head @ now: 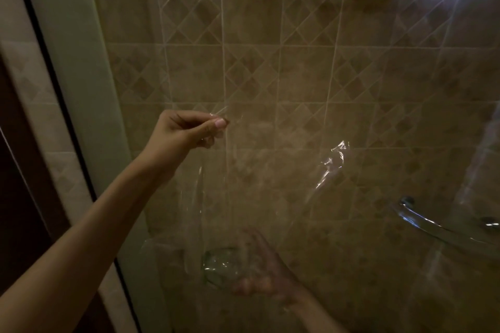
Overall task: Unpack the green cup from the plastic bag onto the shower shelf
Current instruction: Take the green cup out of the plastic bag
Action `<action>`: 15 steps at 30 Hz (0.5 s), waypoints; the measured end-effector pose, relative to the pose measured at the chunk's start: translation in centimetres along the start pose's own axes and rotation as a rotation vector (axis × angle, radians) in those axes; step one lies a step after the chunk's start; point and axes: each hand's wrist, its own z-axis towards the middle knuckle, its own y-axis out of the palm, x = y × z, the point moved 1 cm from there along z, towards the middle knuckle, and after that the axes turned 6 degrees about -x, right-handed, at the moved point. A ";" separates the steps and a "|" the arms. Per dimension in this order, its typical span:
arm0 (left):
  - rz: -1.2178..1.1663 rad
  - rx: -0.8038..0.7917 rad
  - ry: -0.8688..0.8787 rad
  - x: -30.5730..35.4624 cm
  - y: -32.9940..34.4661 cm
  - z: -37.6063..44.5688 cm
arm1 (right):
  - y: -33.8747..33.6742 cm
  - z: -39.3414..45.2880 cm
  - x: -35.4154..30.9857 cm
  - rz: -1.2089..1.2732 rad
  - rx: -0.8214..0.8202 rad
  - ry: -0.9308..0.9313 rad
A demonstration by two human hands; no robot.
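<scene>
A large clear plastic bag hangs in front of the tiled shower wall. My left hand pinches its top edge and holds it up. Low in the bag sits the green cup, seen dimly through the film. My right hand is inside the bag, blurred by the plastic, with its fingers around the cup's right side. A curved glass shower shelf with chrome mounts juts from the wall at the right.
A pale shower door frame with a dark edge runs down the left. Beige tile wall with diamond bands fills the background. Light glares at the top right corner.
</scene>
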 end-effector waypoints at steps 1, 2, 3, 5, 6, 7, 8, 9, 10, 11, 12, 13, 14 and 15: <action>0.015 0.012 -0.004 0.0 0.0 0.2 | 0.2 0.0 0.2 0.005 0.035 -0.005; 0.032 0.018 -0.014 0.0 0.2 0.3 | 0.4 -0.1 0.3 0.017 0.078 -0.021; 0.057 0.021 -0.023 -0.2 0.3 0.4 | 0.4 -0.1 0.5 0.038 0.112 -0.040; 0.140 -0.003 -0.061 -0.4 0.2 0.3 | 0.5 -0.1 0.8 0.111 0.163 -0.077; 0.218 -0.035 -0.094 -0.6 -0.2 0.2 | 0.6 -0.2 0.8 0.148 0.206 -0.080; 0.309 -0.060 -0.126 -1.0 -0.9 -0.3 | 0.5 -0.3 0.5 0.181 0.259 -0.081; 0.361 -0.042 -0.157 -1.5 -1.5 -1.0 | 0.3 -0.4 0.2 0.208 0.317 -0.087; 0.362 0.040 -0.181 -2.3 -2.0 -1.9 | 0.0 -0.5 0.0 0.224 0.373 -0.098; 0.313 0.184 -0.195 -3.4 -2.4 -3.3 | -0.3 -0.7 -0.4 0.229 0.417 -0.106; 0.234 0.364 -0.215 -5.0 -2.4 -4.9 | -0.6 -0.9 -0.7 0.231 0.449 -0.106; 0.130 0.520 -0.263 -7.1 -1.9 -6.7 | -0.9 -1.0 -0.9 0.238 0.472 -0.100; -0.002 0.603 -0.347 -9.4 -0.8 -8.6 | -1.1 -1.2 -1.0 0.247 0.488 -0.093; -0.162 0.603 -0.460 -11.9 0.9 -10.5 | -1.1 -1.3 -0.8 0.256 0.503 -0.090; -0.324 0.527 -0.588 -14.1 3.2 -12.3 | -1.0 -1.3 -0.6 0.260 0.514 -0.086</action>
